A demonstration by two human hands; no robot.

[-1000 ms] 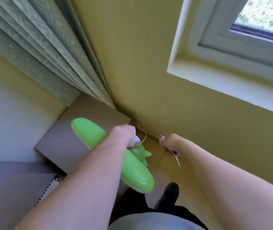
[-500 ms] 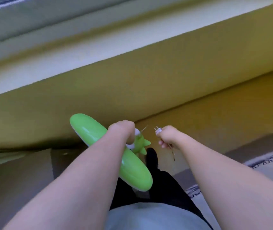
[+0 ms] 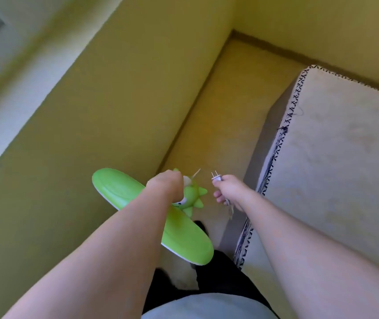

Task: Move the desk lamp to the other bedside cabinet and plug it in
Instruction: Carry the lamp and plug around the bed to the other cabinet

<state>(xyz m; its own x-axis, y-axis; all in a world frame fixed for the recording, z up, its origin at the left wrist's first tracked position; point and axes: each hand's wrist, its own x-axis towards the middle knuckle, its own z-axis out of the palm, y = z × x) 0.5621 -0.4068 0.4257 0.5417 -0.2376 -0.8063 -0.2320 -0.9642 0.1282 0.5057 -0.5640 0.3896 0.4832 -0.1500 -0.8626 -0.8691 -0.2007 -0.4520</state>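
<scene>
Two hands busy: green desk lamp (image 3: 124, 192) being gripped by curled left hand (image 3: 165, 186); white plug (image 3: 216, 178), prongs up, being pinched by right hand (image 3: 228, 192). No readable writing.

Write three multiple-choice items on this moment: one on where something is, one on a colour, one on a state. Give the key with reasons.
1. Where is the bed?
A. to the person's right
B. to the person's left
C. behind the window

2. What colour is the lamp?
A. red
B. bright green
C. black

3. What is the state of the plug?
A. in a wall socket
B. lying on the floor
C. held in the air, prongs bare

Key: 1 A, its stitched edge runs beside the right arm. 2 B, its long body is green with a white rim. 3 C, the right hand pinches it while the left hand grips the lamp.
</scene>
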